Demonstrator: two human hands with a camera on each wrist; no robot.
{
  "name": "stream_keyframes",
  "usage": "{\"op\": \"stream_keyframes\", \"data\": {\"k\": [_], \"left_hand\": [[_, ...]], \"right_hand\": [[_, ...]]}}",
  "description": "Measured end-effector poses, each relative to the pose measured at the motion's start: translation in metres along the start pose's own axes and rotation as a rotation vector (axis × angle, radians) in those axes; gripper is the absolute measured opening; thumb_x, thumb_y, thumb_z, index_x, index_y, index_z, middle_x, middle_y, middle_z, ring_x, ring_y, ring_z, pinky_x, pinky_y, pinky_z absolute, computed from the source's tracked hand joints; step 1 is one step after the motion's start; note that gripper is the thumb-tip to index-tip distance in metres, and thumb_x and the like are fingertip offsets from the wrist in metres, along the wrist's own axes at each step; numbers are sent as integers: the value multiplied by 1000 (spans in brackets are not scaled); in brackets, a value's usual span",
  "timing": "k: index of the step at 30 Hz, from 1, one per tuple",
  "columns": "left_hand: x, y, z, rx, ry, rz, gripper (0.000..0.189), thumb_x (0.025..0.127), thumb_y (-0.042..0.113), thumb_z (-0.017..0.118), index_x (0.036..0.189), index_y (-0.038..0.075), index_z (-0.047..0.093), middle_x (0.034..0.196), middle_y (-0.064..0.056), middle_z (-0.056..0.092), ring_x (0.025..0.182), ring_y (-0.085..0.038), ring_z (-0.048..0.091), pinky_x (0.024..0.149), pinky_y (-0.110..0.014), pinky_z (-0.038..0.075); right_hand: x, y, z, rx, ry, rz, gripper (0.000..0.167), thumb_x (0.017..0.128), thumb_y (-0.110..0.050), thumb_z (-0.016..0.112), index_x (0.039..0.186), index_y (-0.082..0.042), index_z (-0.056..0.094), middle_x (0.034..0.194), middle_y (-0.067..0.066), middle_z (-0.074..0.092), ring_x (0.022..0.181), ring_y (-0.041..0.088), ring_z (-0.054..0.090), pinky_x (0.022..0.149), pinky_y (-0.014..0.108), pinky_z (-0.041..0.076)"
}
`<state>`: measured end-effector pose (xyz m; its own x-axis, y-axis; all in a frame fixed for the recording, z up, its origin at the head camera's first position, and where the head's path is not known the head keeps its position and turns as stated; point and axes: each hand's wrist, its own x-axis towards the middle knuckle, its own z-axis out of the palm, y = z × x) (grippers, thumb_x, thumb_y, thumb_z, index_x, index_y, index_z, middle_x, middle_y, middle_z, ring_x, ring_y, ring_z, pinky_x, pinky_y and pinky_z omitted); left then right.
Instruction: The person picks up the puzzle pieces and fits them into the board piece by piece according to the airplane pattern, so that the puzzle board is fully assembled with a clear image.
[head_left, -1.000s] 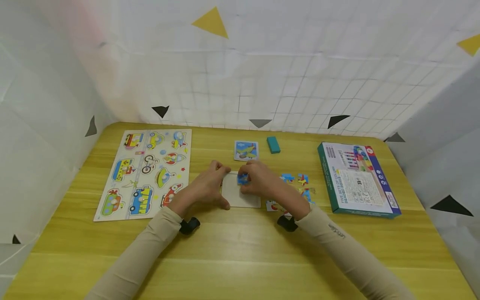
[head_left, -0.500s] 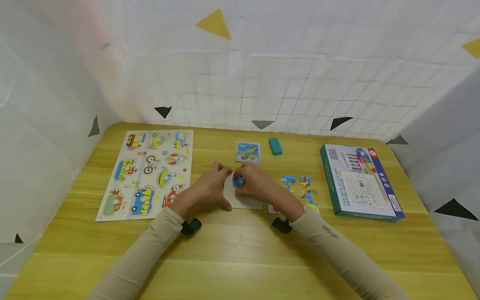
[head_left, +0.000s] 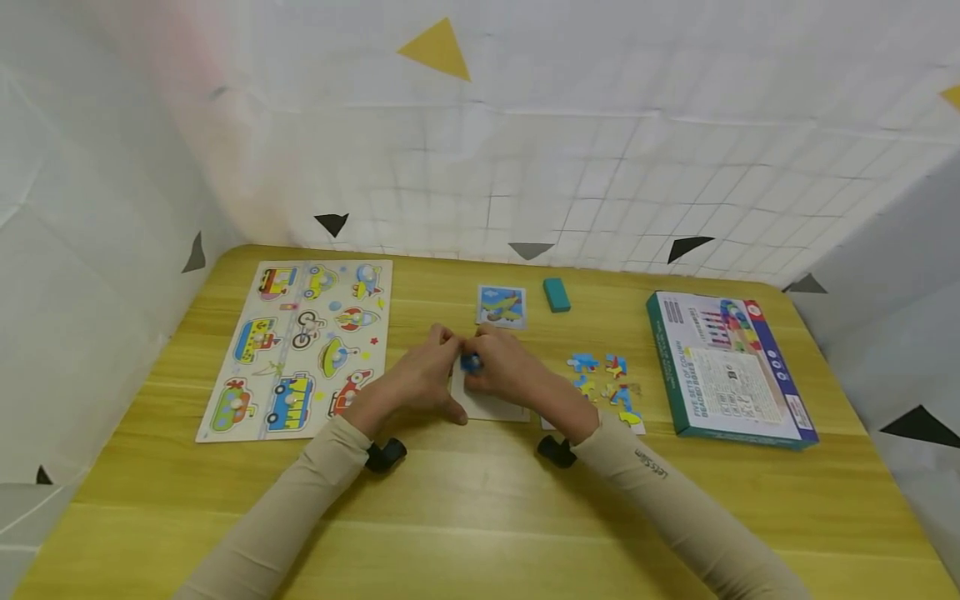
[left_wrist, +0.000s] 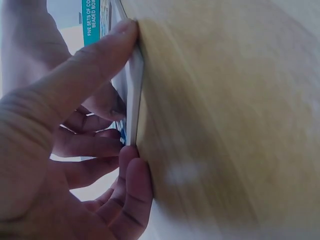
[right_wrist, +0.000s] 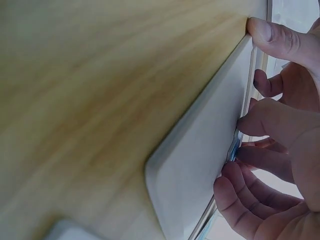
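Head view alone shows right hand [head_left: 501,369] pinching blue piece [head_left: 470,362]; left hand [head_left: 422,375] grips tray [left_wrist: 134,85].

I see a blue puzzle piece [head_left: 470,362] over a white tray [head_left: 491,404] on the yellow-wood table [head_left: 480,517] — left of the tray a cream board [head_left: 300,348] of multicoloured vehicles, right a teal-edged box [head_left: 729,367] — loose pieces [head_left: 606,383] blue, red, yellow.

Yellow wooden bench [head_left: 480,517]. Flat on it: vehicle peg puzzle board [head_left: 300,346] at left, small plane picture card [head_left: 501,307] and teal block [head_left: 557,294] toward the back, white puzzle tray [head_left: 487,404] mid-bench, loose puzzle pieces [head_left: 603,383] just right, beaded-box carton [head_left: 727,367] far right.
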<state>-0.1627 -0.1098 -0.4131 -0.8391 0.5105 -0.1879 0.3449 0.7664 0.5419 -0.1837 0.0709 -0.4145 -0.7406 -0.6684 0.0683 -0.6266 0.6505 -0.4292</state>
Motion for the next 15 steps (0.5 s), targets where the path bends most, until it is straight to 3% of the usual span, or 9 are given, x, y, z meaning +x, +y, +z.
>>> {"op": "stream_keyframes", "data": {"k": [6,12,15], "left_hand": [[1,1,0,-10,-4,-2,102,61,39,97,142,5,44,138,-11,32,94,-25,53,79,-34,47],[0,-1,1,-5,2,-8,102,61,40,97,142,6,45,137,-11,32,88,-23,54,75,-33,46],[-1,-1,0,-15,-2,0,102,62,39,97,143,7,44,136,-10,33,83,-21,54,72,-33,46]], "right_hand": [[-1,0,-1,9,6,-18,20,81,-7,76,100,-5,72,84,8,58,75,19,45,64,30,39],[-4,-2,-5,1,-4,-16,29,84,-12,76,113,-9,72,86,6,59,76,18,44,64,29,38],[-10,-2,-9,12,-3,7,34,85,-12,76,118,-6,71,93,6,62,81,18,49,68,30,43]]}}
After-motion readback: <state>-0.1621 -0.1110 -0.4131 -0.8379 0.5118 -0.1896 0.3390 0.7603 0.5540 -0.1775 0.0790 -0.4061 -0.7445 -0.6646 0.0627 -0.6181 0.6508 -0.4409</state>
